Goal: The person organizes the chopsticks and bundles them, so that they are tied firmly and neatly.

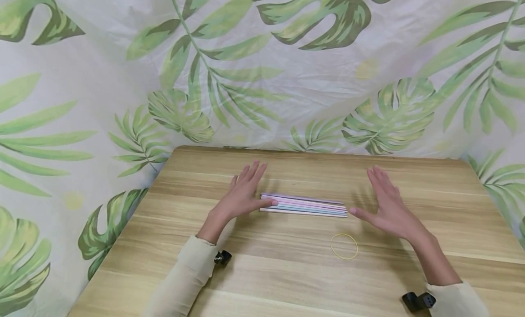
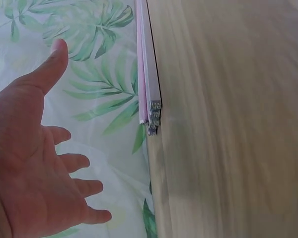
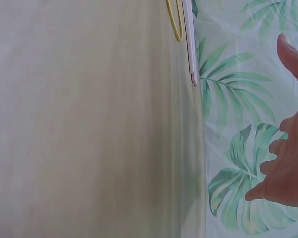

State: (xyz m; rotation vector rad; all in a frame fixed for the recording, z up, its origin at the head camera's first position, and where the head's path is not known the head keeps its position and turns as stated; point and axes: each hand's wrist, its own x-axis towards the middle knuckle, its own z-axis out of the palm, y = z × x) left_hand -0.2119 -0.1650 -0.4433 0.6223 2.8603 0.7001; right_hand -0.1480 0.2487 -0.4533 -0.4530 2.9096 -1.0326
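Observation:
Several long, thin pastel sticks in purple, pink, blue and white lie side by side in a bundle on the table. Their near ends look dark and speckled in the left wrist view. My left hand is spread beside the bundle's left end, its thumb overlapping the sticks in the head view. Off the other end, my right hand holds nothing, fingers stretched out and thumb toward the stick tips. A thin yellow rubber band lies in a loop in front of the bundle's right end.
The wooden table runs back to a leaf-patterned cloth hanging behind it and at the sides. A small black device sits at the left wrist, another black device at the right.

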